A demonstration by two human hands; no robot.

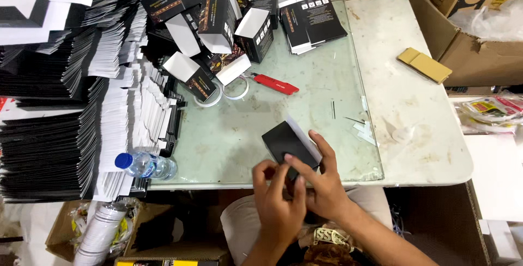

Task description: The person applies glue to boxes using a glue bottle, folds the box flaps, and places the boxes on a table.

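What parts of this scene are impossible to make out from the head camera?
- Near end of the black box: covered by the left hand and right hand.
- Left fingertips: tucked under the right hand.
- Water bottle: its base hidden behind the card stacks.
- Print on the folded boxes: too small to tell.
- Cardboard carton: cut off by the right edge.

Bare glass top (pixel 283 102) lies open ahead; box pile (pixel 212 20) and flat stacks (pixel 49 108) block the left.

White table (pixel 425 151): glass sheet (pixel 239 135), red cutter (pixel 276 84), bottle (pixel 143 164).
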